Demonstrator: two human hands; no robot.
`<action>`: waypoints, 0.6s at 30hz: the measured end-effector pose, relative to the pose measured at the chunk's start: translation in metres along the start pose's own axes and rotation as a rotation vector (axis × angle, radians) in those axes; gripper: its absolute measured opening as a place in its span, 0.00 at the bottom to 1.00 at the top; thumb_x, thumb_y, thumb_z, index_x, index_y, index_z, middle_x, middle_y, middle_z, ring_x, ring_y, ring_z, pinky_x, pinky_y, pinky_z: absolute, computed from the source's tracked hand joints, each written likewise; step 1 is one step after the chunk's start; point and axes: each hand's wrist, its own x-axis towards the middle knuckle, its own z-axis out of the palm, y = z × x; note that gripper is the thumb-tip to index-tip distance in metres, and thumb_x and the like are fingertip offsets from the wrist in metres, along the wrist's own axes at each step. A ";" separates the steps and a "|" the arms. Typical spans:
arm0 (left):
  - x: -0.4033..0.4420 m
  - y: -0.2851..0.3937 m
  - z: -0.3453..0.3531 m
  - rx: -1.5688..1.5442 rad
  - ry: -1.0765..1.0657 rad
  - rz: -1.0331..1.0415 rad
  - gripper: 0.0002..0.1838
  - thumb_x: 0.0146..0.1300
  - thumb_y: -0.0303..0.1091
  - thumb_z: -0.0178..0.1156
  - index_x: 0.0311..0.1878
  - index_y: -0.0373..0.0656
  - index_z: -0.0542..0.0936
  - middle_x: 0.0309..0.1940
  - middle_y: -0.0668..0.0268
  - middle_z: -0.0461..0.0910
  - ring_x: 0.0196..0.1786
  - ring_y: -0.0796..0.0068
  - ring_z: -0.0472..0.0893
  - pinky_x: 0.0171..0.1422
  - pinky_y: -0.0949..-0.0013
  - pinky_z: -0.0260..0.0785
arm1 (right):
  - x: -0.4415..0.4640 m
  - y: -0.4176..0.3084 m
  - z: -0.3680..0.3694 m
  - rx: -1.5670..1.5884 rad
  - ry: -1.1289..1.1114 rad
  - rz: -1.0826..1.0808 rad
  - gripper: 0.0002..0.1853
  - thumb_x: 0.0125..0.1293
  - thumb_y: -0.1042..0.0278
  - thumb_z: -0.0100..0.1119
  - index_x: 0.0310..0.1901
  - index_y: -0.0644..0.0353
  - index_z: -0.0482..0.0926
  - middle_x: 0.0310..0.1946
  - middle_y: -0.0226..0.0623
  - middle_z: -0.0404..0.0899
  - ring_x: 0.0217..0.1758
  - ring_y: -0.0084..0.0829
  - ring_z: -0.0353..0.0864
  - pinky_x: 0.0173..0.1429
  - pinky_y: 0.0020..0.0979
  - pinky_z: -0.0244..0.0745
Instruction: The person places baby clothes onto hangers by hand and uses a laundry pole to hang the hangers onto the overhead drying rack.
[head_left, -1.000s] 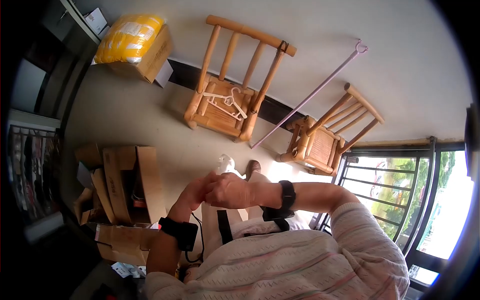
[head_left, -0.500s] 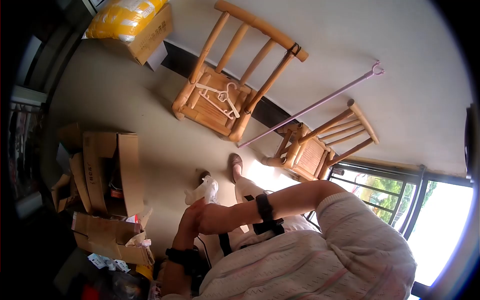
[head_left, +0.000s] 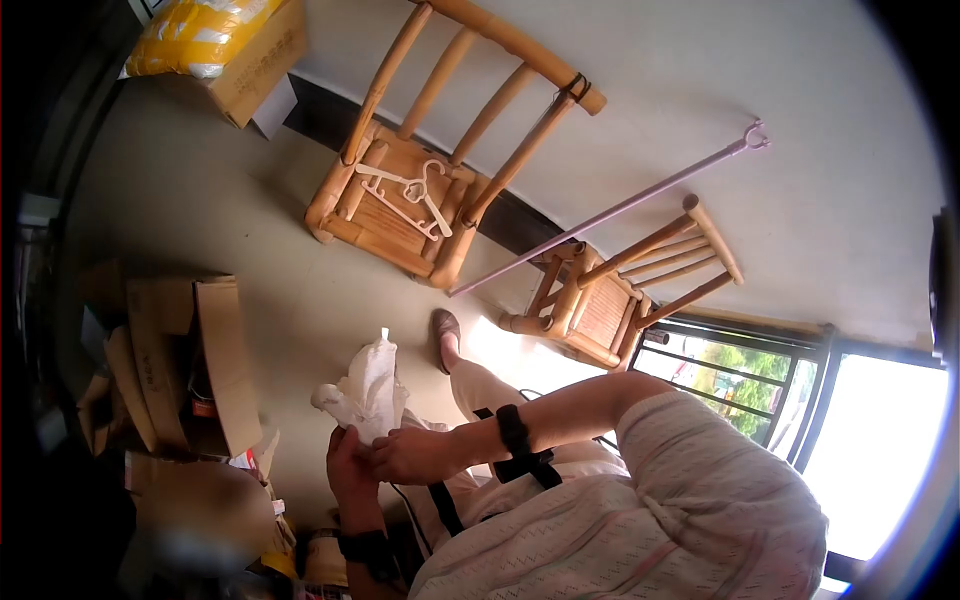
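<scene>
A crumpled white cloth or bag (head_left: 368, 392) rises from between my two hands, its lower end gripped by the fingers. My left hand (head_left: 350, 466) is closed on it from the left side. My right hand (head_left: 412, 455) is closed at its lower edge, touching my left hand. Both wrists wear black bands. A pale hanger (head_left: 413, 190) lies on the seat of the larger bamboo chair (head_left: 385, 225), beyond the hands.
A smaller bamboo chair (head_left: 600, 310) and a lilac pole (head_left: 620, 207) lean near the wall. Open cardboard boxes (head_left: 230, 370) stand at the left. A yellow wrapped parcel (head_left: 200, 38) rests on a box at the upper left. A barred window (head_left: 715, 375) is at the right.
The view has shifted, with the chairs now further left. Both hands have moved left and lower, and the white item stands up more fully in view above them.
</scene>
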 end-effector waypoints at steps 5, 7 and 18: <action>-0.015 0.007 -0.014 0.184 0.107 0.139 0.12 0.61 0.29 0.54 0.46 0.34 0.73 0.40 0.62 0.76 0.43 0.71 0.76 0.48 0.68 0.69 | -0.010 0.021 -0.025 0.203 0.358 0.052 0.12 0.55 0.77 0.55 0.42 0.61 0.74 0.43 0.37 0.74 0.48 0.38 0.73 0.50 0.36 0.72; -0.026 0.009 -0.011 0.335 0.197 0.168 0.08 0.56 0.27 0.57 0.39 0.35 0.76 0.32 0.67 0.75 0.34 0.78 0.73 0.41 0.75 0.66 | -0.018 0.069 -0.038 0.199 0.439 0.254 0.09 0.56 0.76 0.56 0.40 0.58 0.77 0.38 0.37 0.77 0.43 0.37 0.76 0.47 0.33 0.73; -0.073 0.023 -0.014 0.751 0.307 0.076 0.05 0.46 0.23 0.55 0.29 0.36 0.78 0.21 0.70 0.70 0.21 0.82 0.66 0.27 0.77 0.59 | -0.076 0.329 -0.095 -0.019 0.554 1.244 0.15 0.53 0.62 0.52 0.43 0.50 0.80 0.39 0.39 0.81 0.45 0.35 0.80 0.49 0.32 0.73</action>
